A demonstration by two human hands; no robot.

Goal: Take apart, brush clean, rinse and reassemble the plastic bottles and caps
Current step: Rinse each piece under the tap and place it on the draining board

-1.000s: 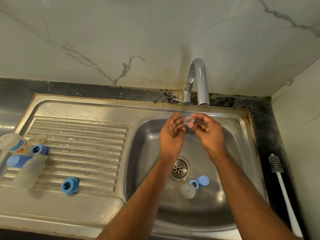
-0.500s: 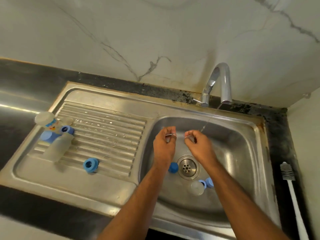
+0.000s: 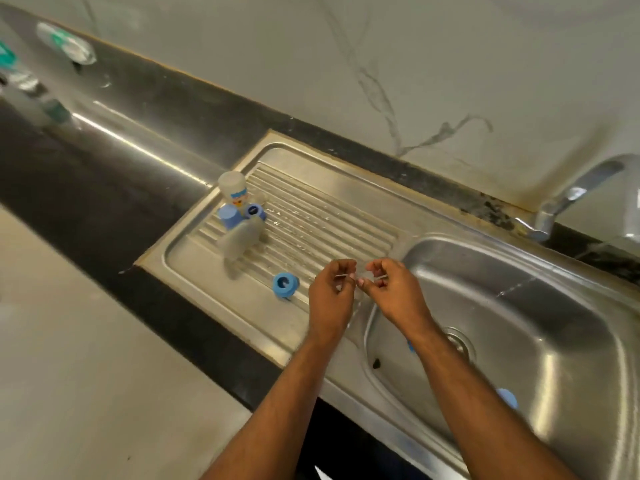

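Clear plastic, a small part (image 3: 360, 271) of uncertain outline, is pinched between the curled fingers of the left hand (image 3: 332, 292) and right hand (image 3: 393, 289), above the drainboard (image 3: 311, 216) edge nearest the basin. Bottles (image 3: 239, 220) lie towards the drainboard's far left corner, well apart. The left hand is judged nearer them.

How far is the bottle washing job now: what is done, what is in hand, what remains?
Done: the bottles lie apart from their caps on the drainboard, beside a loose blue cap. In hand: the left hand and right hand pinch a small clear part between them. Left: blue parts lie in the basin; nothing is reassembled.
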